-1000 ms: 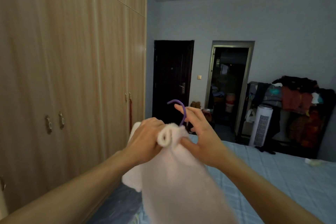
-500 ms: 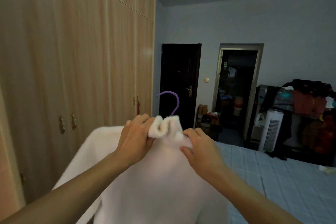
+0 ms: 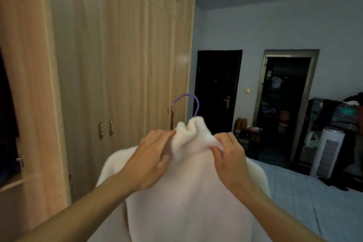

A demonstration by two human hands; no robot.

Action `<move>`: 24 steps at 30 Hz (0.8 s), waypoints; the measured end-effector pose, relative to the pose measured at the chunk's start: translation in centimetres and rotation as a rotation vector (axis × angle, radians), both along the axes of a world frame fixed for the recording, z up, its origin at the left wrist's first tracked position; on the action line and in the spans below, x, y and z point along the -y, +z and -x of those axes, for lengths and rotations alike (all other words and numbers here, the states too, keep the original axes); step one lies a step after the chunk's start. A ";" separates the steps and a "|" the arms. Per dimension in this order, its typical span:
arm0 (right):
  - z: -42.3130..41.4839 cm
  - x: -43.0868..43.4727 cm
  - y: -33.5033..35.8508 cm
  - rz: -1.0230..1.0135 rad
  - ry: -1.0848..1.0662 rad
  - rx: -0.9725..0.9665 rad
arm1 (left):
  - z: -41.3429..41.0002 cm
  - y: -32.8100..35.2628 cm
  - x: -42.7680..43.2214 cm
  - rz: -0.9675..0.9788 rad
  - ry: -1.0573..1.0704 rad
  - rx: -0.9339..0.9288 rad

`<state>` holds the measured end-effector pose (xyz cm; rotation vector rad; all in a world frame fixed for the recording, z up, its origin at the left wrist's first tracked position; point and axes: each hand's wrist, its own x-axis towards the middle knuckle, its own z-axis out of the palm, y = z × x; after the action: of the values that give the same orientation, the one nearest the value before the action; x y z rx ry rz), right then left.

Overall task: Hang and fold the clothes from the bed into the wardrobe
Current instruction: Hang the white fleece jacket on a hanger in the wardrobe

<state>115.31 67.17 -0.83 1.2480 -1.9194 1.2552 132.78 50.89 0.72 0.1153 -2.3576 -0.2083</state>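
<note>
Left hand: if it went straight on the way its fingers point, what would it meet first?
The left hand points up and right into the bunched collar of the fluffy white sweater, which its fingers already pinch. Beyond that lies the right hand, though depth is unclear.

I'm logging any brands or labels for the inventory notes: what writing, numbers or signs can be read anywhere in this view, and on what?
None can be read.
White fleece garment on the purple hanger: no tag or print shows.
Wardrobe doors: plain wood grain, no lettering.
White tower appliance and the clutter beside the doorway: any markings are too small and dim to make out.
</note>
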 end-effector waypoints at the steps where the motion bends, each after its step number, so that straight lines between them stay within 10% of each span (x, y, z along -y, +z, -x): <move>1: -0.1 0.0 0.2 0.013 0.007 -0.010 | -0.4 0.1 0.5 0.023 0.015 -0.018; 24: -4.7 1.9 0.8 0.078 -0.114 -0.389 | -6.7 -0.8 3.8 0.255 0.167 -0.419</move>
<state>119.97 65.32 -0.08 1.2202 -1.6211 0.9387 139.45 47.06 -0.07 0.1306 -1.9255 0.1392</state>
